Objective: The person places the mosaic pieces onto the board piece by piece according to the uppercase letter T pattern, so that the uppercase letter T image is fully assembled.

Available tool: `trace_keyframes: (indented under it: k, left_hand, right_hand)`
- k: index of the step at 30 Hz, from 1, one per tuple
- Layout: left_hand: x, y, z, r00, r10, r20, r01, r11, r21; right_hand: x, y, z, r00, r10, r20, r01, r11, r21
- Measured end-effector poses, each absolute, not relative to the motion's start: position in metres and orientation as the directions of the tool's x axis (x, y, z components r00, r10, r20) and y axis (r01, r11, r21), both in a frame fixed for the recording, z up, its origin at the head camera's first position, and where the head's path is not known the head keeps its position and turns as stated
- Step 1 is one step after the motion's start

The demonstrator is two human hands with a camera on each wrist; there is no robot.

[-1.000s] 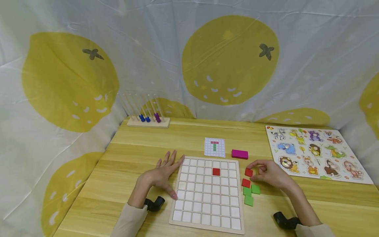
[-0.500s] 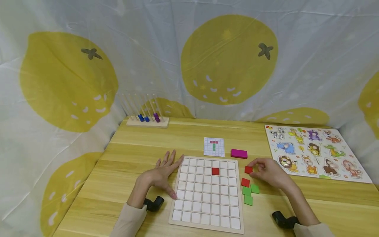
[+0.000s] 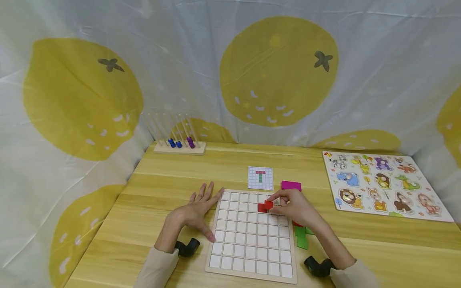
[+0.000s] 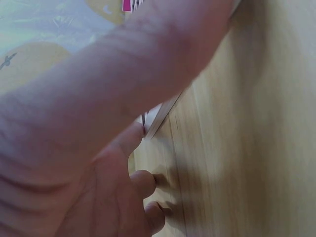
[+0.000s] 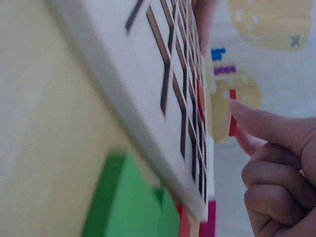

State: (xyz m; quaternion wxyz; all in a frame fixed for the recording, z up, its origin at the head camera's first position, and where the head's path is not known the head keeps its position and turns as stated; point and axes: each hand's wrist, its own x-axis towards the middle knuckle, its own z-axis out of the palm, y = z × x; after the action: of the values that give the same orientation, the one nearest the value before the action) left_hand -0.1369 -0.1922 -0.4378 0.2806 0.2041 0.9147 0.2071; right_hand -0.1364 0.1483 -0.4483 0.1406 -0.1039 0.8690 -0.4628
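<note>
Between thumb and forefinger, my right hand (image 3: pixel 296 206) pinches a red square tile (image 5: pixel 232 112), raised above the wooden grid board (image 3: pixel 248 275). In the head view this tile partly overlaps another red tile (image 3: pixel 261 207) that lies in a cell of the board's upper part. Fingers spread, my left hand (image 3: pixel 196 214) rests along the board's left edge, its thumb and forefinger touching the frame. Right of the board lie several green tiles (image 3: pixel 302 242) and one red tile (image 3: pixel 297 224), partly hidden by my right hand and forearm.
Behind the board lie a pattern card (image 3: pixel 261 178) with a red and green T and a magenta block (image 3: pixel 291 185). An animal puzzle board (image 3: pixel 389 186) is at the right. A peg stand (image 3: pixel 180 148) with blue and purple pieces stands at the back left.
My right hand has picked up the red tile from the table beside the board and carried it left over the grid. My left hand has stayed in place.
</note>
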Motion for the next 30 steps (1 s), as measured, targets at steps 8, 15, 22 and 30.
trace_keyframes:
  k: [8, 15, 22, 30]
  left_hand:
    - [-0.137, -0.191, -0.437, -0.761, 0.487, -0.429, 0.256, 0.832, 0.492]
    - [-0.137, -0.19, -0.436, -0.763, 0.481, -0.431, 0.251, 0.836, 0.488]
    - [-0.137, -0.191, -0.436, -0.764, 0.484, -0.427, 0.25, 0.832, 0.495]
    - [-0.137, -0.191, -0.436, -0.763, 0.482, -0.43, 0.25, 0.834, 0.491]
  right_hand:
    - [-0.14, 0.114, -0.451, -0.944, -0.274, -0.185, 0.014, 0.525, -0.851]
    - [-0.142, 0.101, -0.452, -0.943, -0.27, -0.194, 0.022, 0.533, -0.846]
    - [-0.144, 0.097, -0.454, -0.941, -0.267, -0.209, 0.027, 0.554, -0.832]
    - [-0.146, 0.094, -0.456, -0.943, -0.274, -0.189, 0.001, 0.565, -0.825]
